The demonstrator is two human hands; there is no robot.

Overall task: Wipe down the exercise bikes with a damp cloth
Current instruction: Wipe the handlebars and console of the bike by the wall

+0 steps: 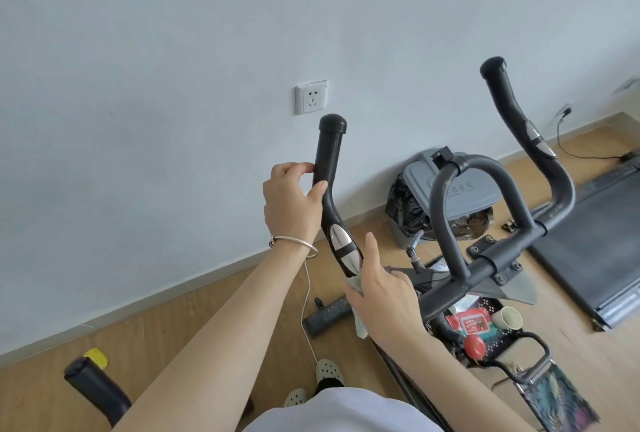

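Item one: my left hand [291, 203], silver bangle [294, 244] at the wrist, thumb and fingers closed round the upper black grip of the left handlebar [329, 161], just under its end cap. Item two: my right hand [381, 296], lower on the same bar, fingers curled over a pale green cloth [358, 315] and pressing it to the tube, thumb standing straight up beside the silver pulse sensor [341, 244]; a corner of the cloth hung loose below my palm. Item three: the exercise bike [491, 262] itself, its centre loop bar [446, 203] to the right of my right hand and the right handlebar [512, 109] beyond that, well apart from both hands. Item four: below my right wrist, a red knob [473, 345], with a red packet of wipes [472, 322] and a paper cup [507, 319] lying just beside it in a patterned tray. Item five: a grey bin [464, 186] lined with a black bag against the wall, behind the loop bar. Item six: a treadmill [595, 241] on the wooden floor, far right. Item seven: a white wall socket [311, 96] above my left hand. Item eight: a thin white cable [308, 310] hanging beneath my left wrist toward my pale perforated shoes [329, 369].
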